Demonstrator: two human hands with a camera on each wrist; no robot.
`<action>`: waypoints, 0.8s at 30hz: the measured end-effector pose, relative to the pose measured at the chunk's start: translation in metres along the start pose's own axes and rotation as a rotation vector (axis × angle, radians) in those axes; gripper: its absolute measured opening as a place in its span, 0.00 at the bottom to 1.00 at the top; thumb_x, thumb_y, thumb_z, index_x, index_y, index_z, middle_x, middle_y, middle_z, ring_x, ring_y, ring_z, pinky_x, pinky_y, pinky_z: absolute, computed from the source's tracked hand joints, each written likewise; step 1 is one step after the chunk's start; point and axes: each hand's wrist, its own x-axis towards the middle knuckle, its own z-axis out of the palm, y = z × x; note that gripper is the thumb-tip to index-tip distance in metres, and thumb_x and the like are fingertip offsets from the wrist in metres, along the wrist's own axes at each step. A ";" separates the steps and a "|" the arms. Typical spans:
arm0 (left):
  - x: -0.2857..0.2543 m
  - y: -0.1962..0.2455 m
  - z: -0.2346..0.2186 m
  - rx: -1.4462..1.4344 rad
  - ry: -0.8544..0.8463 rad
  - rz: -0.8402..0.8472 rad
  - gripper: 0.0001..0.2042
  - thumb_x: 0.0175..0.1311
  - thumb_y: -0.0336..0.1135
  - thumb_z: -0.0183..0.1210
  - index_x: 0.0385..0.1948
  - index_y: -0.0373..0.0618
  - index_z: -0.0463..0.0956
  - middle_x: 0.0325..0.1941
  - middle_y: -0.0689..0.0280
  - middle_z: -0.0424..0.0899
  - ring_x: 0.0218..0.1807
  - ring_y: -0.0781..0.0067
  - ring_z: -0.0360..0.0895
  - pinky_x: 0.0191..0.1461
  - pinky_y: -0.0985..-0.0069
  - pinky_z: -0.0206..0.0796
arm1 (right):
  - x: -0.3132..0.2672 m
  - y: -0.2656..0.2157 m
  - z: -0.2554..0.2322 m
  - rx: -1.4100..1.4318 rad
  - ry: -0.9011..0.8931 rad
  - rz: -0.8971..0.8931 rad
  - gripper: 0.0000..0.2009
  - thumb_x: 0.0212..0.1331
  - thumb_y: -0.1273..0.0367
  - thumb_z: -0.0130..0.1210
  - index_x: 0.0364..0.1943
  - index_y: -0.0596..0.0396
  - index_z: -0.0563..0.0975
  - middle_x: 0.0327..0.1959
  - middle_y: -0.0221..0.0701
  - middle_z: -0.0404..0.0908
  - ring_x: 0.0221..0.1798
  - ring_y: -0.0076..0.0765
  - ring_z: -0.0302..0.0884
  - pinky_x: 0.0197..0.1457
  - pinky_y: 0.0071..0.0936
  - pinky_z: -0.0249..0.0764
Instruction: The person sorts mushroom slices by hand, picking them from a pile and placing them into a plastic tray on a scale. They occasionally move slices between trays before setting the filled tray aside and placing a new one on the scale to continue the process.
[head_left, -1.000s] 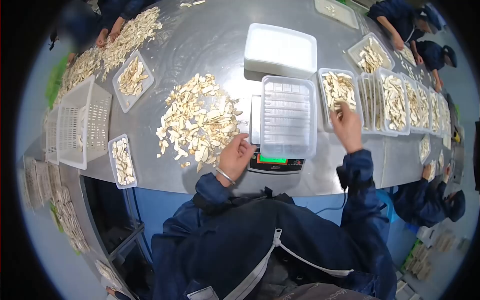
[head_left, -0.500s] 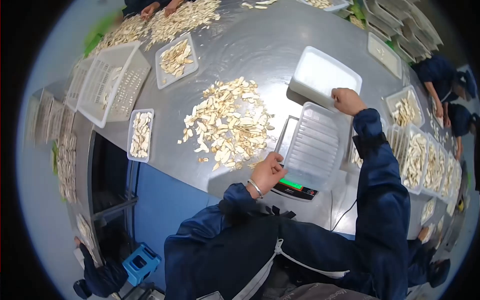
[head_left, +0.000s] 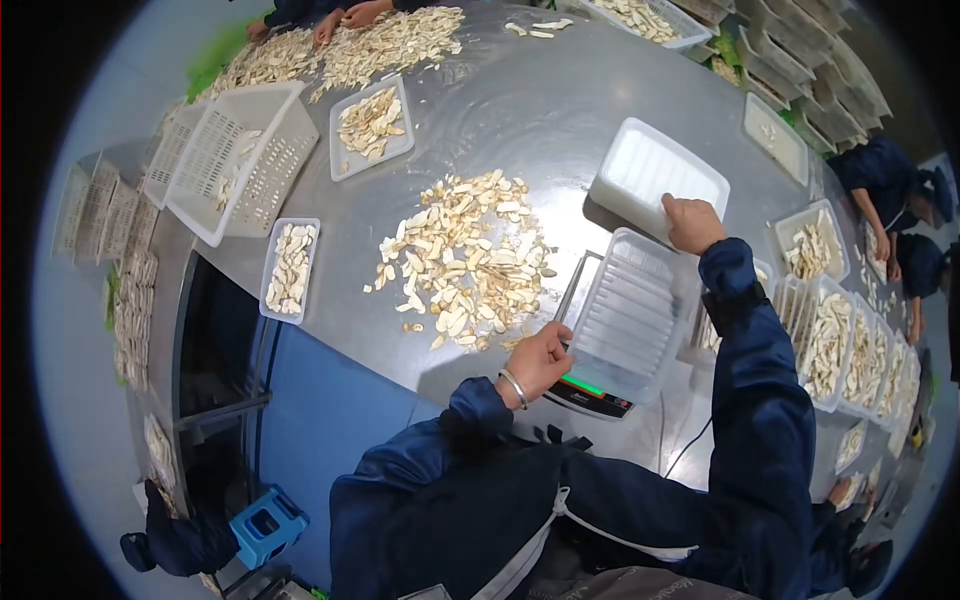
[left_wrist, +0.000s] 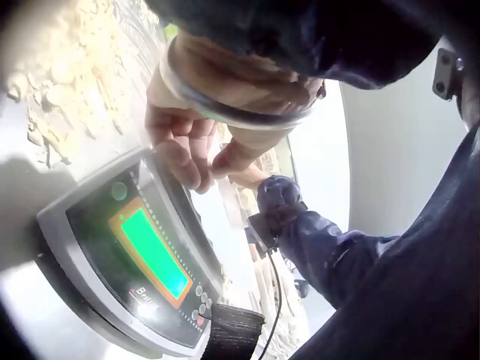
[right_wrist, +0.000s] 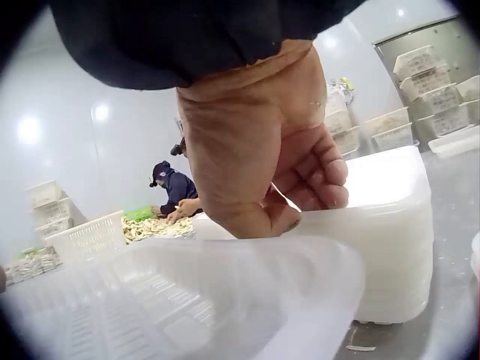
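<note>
A clear ribbed tray (head_left: 628,310) lies on a scale (head_left: 590,398) with a lit green display. Beside its near left corner is the left hand (head_left: 536,364), fingers loosely bent and nothing seen in them; the left wrist view shows this hand (left_wrist: 187,131) above the scale (left_wrist: 135,262). At the stack of white trays (head_left: 660,178), the right hand (head_left: 694,226) pinches the near rim. In the right wrist view, the thumb of the right hand (right_wrist: 255,150) is outside the stack (right_wrist: 382,255) and the fingers curl over its edge, partly hidden by the palm.
Pale sliced pieces (head_left: 470,255) lie piled left of the scale. Filled trays (head_left: 828,335) stand in a row at right; two more trays (head_left: 291,270) (head_left: 371,130) and a perforated basket (head_left: 245,165) are at left. A cable (head_left: 690,448) runs near the right sleeve. People work around the table.
The right hand has gone from the filled tray at right to the white stack. The head view has turned, so the table appears shifted. The left hand remains beside the clear tray.
</note>
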 end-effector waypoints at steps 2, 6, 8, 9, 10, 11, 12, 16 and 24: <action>0.000 0.001 -0.001 0.010 -0.001 0.007 0.14 0.56 0.27 0.62 0.43 0.38 0.72 0.21 0.71 0.76 0.23 0.86 0.69 0.28 0.83 0.62 | 0.001 0.000 -0.003 -0.025 -0.028 0.011 0.13 0.43 0.76 0.51 0.37 0.59 0.71 0.27 0.47 0.80 0.34 0.56 0.80 0.39 0.48 0.73; 0.001 0.001 -0.003 0.056 -0.007 0.018 0.14 0.56 0.28 0.62 0.44 0.38 0.72 0.21 0.71 0.76 0.23 0.85 0.69 0.28 0.83 0.63 | -0.005 -0.011 -0.021 -0.085 0.052 0.039 0.10 0.47 0.74 0.52 0.36 0.58 0.72 0.28 0.44 0.81 0.35 0.51 0.81 0.39 0.46 0.74; 0.002 -0.001 -0.003 0.066 -0.008 0.031 0.15 0.57 0.29 0.62 0.44 0.38 0.72 0.21 0.70 0.76 0.23 0.85 0.70 0.28 0.82 0.63 | -0.005 -0.012 -0.027 -0.125 0.202 0.109 0.09 0.47 0.74 0.52 0.36 0.58 0.73 0.29 0.42 0.81 0.36 0.50 0.80 0.40 0.47 0.73; 0.002 -0.003 -0.003 0.063 -0.008 0.041 0.15 0.57 0.29 0.62 0.44 0.38 0.72 0.21 0.70 0.76 0.23 0.85 0.70 0.28 0.82 0.63 | -0.005 -0.012 -0.028 -0.144 0.277 0.146 0.09 0.47 0.74 0.51 0.35 0.58 0.73 0.29 0.42 0.81 0.36 0.49 0.80 0.41 0.48 0.73; 0.002 -0.004 -0.003 0.063 -0.009 0.050 0.14 0.58 0.30 0.62 0.45 0.38 0.72 0.21 0.70 0.77 0.23 0.84 0.70 0.28 0.82 0.63 | -0.004 -0.006 -0.027 -0.138 0.383 0.189 0.07 0.50 0.74 0.50 0.34 0.58 0.73 0.31 0.42 0.79 0.37 0.51 0.77 0.43 0.49 0.71; 0.002 -0.005 -0.003 0.069 -0.005 0.054 0.14 0.59 0.30 0.61 0.45 0.38 0.72 0.21 0.70 0.77 0.23 0.84 0.71 0.28 0.82 0.64 | -0.003 -0.001 -0.030 -0.057 0.469 0.233 0.07 0.51 0.73 0.49 0.34 0.58 0.74 0.31 0.43 0.79 0.37 0.53 0.77 0.43 0.49 0.71; 0.002 -0.006 -0.003 0.074 -0.003 0.059 0.14 0.59 0.31 0.61 0.45 0.38 0.72 0.21 0.69 0.77 0.23 0.83 0.72 0.28 0.81 0.64 | -0.004 0.003 -0.034 0.023 0.555 0.278 0.07 0.52 0.73 0.49 0.34 0.58 0.74 0.31 0.43 0.79 0.38 0.54 0.76 0.43 0.49 0.71; 0.005 -0.012 -0.002 0.090 0.020 0.042 0.17 0.58 0.35 0.62 0.47 0.40 0.72 0.22 0.65 0.80 0.25 0.70 0.78 0.32 0.74 0.69 | -0.019 0.008 -0.067 0.334 0.686 0.407 0.06 0.56 0.70 0.49 0.33 0.59 0.73 0.32 0.46 0.76 0.37 0.57 0.74 0.41 0.45 0.70; -0.006 -0.029 -0.054 -0.067 0.006 0.066 0.15 0.63 0.31 0.59 0.50 0.40 0.72 0.28 0.67 0.82 0.29 0.80 0.77 0.35 0.80 0.70 | -0.141 -0.126 -0.102 0.185 0.757 0.059 0.09 0.44 0.81 0.57 0.31 0.58 0.73 0.29 0.38 0.74 0.33 0.48 0.73 0.35 0.37 0.67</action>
